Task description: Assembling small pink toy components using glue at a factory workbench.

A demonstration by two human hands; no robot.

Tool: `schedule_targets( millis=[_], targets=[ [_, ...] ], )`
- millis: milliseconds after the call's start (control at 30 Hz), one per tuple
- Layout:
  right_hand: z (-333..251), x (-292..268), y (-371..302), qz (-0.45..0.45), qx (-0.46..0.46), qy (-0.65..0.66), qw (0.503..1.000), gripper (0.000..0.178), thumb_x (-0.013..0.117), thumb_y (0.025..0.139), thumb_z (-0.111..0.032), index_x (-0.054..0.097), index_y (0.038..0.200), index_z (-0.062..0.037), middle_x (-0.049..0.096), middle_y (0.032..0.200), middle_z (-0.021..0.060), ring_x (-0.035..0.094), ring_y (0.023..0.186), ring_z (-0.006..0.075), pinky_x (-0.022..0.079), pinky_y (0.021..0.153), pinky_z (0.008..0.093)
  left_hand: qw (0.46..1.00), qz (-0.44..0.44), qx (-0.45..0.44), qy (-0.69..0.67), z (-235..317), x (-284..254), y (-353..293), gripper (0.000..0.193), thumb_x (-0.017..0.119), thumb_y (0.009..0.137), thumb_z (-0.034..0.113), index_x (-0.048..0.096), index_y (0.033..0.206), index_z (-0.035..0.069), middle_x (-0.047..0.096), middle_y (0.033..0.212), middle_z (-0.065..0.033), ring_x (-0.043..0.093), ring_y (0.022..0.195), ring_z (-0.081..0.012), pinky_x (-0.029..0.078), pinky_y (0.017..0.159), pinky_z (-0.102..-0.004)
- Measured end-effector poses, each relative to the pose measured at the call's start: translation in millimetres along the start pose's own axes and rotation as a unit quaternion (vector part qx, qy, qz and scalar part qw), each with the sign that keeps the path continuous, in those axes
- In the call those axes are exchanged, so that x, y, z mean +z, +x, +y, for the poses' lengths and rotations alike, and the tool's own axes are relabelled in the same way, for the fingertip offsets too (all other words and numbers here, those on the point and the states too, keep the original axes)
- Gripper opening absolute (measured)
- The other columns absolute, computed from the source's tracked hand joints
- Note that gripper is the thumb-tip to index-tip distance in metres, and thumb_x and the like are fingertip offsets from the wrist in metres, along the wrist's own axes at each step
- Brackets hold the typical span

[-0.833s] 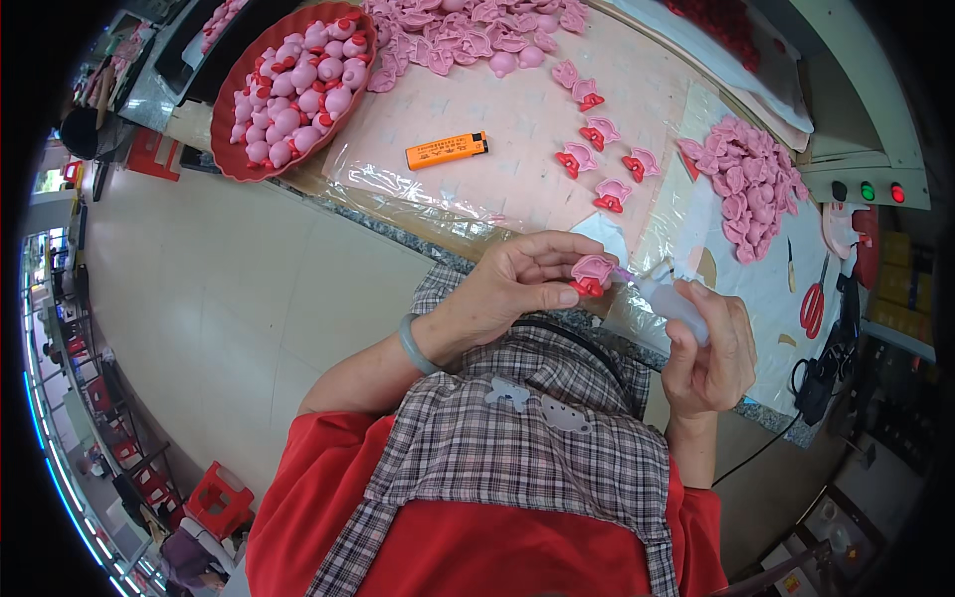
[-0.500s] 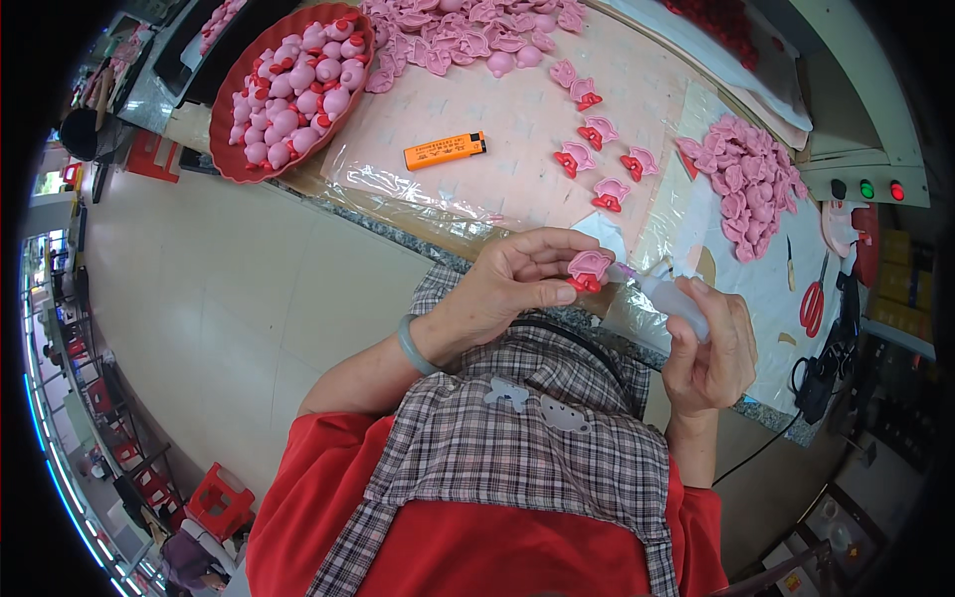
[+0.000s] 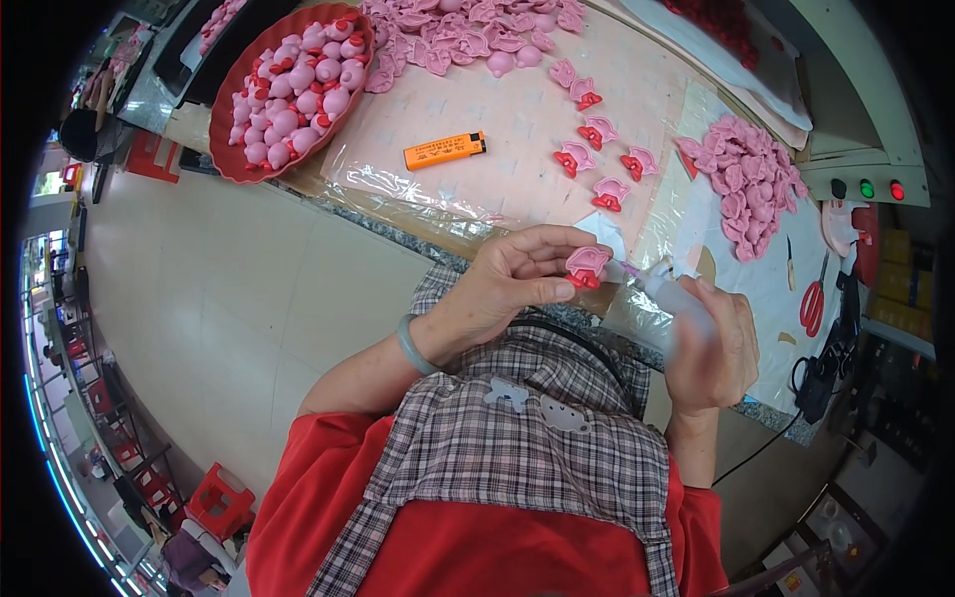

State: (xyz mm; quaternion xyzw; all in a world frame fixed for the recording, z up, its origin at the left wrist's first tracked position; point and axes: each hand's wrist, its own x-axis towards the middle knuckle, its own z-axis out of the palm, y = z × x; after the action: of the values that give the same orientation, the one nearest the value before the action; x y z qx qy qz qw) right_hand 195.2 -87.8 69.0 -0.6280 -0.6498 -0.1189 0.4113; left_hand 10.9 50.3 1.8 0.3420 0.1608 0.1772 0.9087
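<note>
My left hand (image 3: 512, 279) is closed, pinching a small pink plastic piece with a red bow (image 3: 585, 266) between thumb and fingers. In my right hand (image 3: 718, 348) is a translucent squeeze bottle (image 3: 679, 300) with a thin purple tip that points left at the piece. A small gap shows between tip and piece. The right thumb is smeared by motion. Beyond my hands, several similar pink pieces with red bows (image 3: 610, 194) lie spaced out on the table, near a white paper scrap (image 3: 601, 231).
At the far left stands a red scalloped bowl (image 3: 221, 144) of pink and red parts. Pink pieces (image 3: 438, 40) are heaped at the back, with another heap (image 3: 746, 184) at right. An orange lighter (image 3: 445, 151), red-handled scissors (image 3: 813, 306) and a small knife (image 3: 791, 267) lie around.
The bottle's tip has drawn back slightly from the pink piece. My right thumb has shifted on the bottle, and the piece has turned a little in my left fingers.
</note>
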Motion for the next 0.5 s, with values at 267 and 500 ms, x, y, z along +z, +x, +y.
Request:
schedule_targets(
  millis=[267,500],
  targets=[
    [-1.3,2.2,-0.2,-0.009,-0.004,-0.005,1.000,0.036,0.074,0.088,-0.016,0.062,0.115,0.0052,0.069,0.090,0.0154,0.064,0.068,0.0282,0.052,0.058,0.0344,1.000,0.000,-0.001,-0.003,-1.2,-0.6,-0.4,0.049,0.069,0.087,-0.002,0.053,0.134,0.000,0.062,0.126,-0.0106,0.059,0.119,-0.0190,0.051,0.101,-0.0318],
    [-2.5,-2.0,-1.2,-0.002,0.012,0.012,1.000,0.036,0.072,0.090,-0.018,0.061,0.115,0.0050,0.070,0.090,0.0160,0.065,0.068,0.0284,0.052,0.058,0.0344,1.000,0.000,0.000,-0.001,-0.5,-0.7,-0.3,0.049,0.068,0.088,-0.002,0.053,0.134,0.000,0.062,0.128,-0.0106,0.059,0.119,-0.0191,0.050,0.102,-0.0318]
  ],
)
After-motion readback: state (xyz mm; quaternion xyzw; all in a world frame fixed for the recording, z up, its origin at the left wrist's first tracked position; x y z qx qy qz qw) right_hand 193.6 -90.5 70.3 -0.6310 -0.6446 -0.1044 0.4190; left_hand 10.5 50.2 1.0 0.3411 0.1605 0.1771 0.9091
